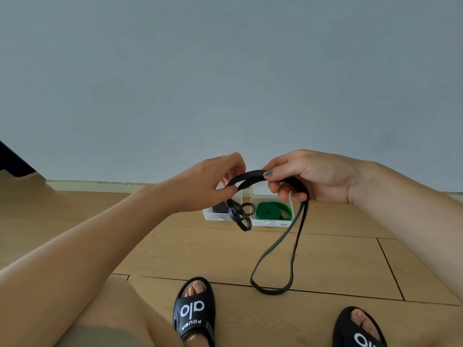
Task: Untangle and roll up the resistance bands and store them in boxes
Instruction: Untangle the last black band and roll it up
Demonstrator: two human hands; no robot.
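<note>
I hold a black resistance band (275, 249) up in front of me. My left hand (215, 181) pinches one end of it, and small twisted loops of the band hang just below those fingers. My right hand (308, 179) grips the band further along, thumb on top. From that hand a long loop drops down to the wooden floor. Behind the hands two clear plastic boxes stand side by side on the floor: the right box (271, 222) holds a rolled green band (273, 210), the left box (213, 215) holds something dark, mostly hidden.
The wooden floor (325, 259) meets a plain grey wall (225, 83) just behind the boxes. My feet in black slides (194, 311) rest at the bottom of the view, near the hanging loop. A dark object (12, 161) shows at the far left.
</note>
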